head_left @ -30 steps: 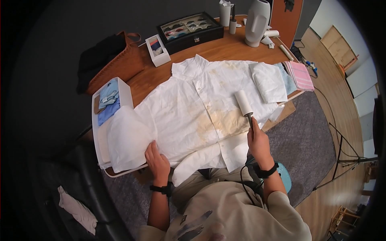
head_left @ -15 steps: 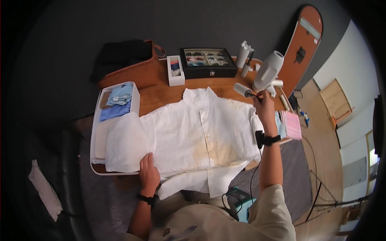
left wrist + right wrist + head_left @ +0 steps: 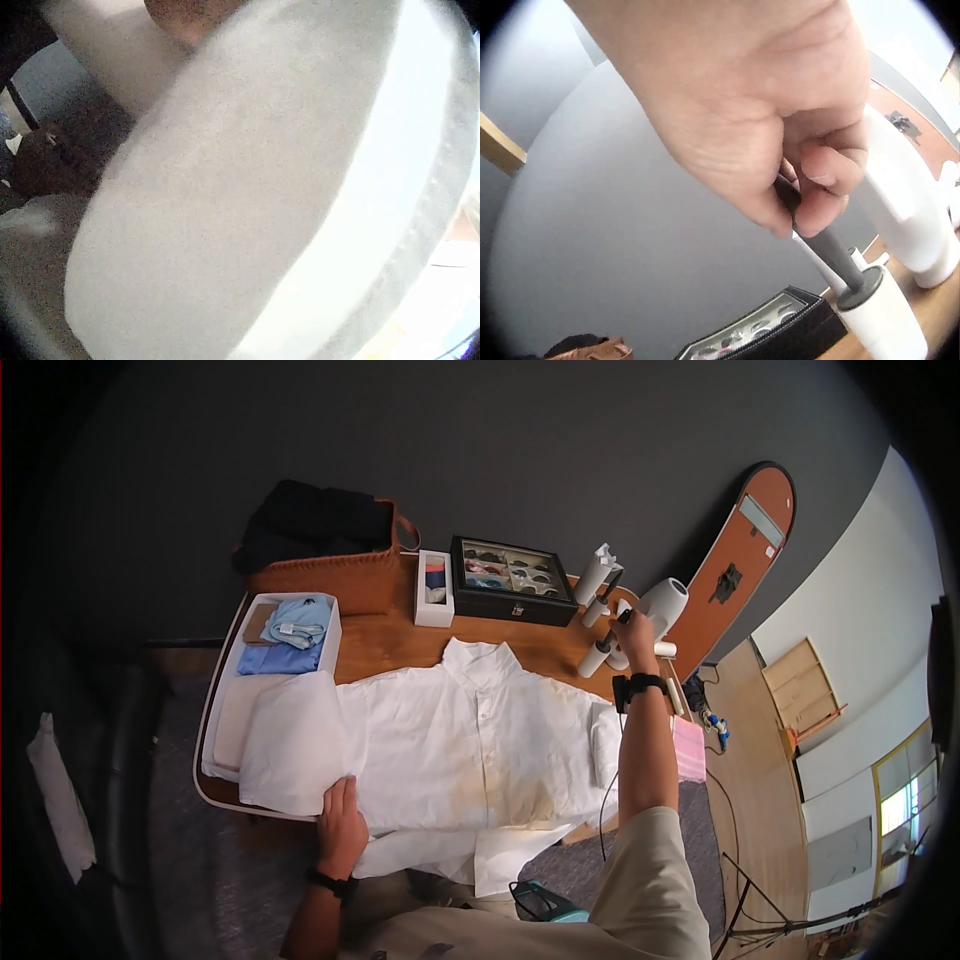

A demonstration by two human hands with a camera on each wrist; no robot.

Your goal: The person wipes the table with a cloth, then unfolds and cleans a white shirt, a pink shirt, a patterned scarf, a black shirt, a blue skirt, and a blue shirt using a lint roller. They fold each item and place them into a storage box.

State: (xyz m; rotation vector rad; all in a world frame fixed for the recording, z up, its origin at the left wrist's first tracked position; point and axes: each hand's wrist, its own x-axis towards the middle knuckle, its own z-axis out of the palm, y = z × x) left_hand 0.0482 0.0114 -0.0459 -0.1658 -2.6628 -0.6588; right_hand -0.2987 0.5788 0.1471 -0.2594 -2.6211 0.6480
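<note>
A white shirt [image 3: 420,740] with yellowish-brown stains lies spread on the wooden table [image 3: 390,642]. My left hand [image 3: 343,827] rests on its near left edge, fingers fairly straight, beside the puffed white sleeve. At the back right, my right hand [image 3: 634,635] grips the dark handle of a lint roller [image 3: 593,660], the white roll pointing down near the tabletop. The right wrist view shows my right hand [image 3: 772,127] with fingers curled round that handle and the white roll [image 3: 887,322] below. Mostly pale cloth [image 3: 217,172] fills the left wrist view.
Along the back are a brown basket [image 3: 335,582] with dark cloth, a narrow white box [image 3: 434,610], a black glasses case [image 3: 510,605], another roller [image 3: 597,605] and a white head-shaped vase [image 3: 664,603]. A clothes box [image 3: 331,640] stands left, a pink towel [image 3: 689,750] right.
My right hand has carried the lint roller from above the stained shirt to the table's back right and turned its roll downward. My left hand stays at the shirt's edge; the head view has shifted.
</note>
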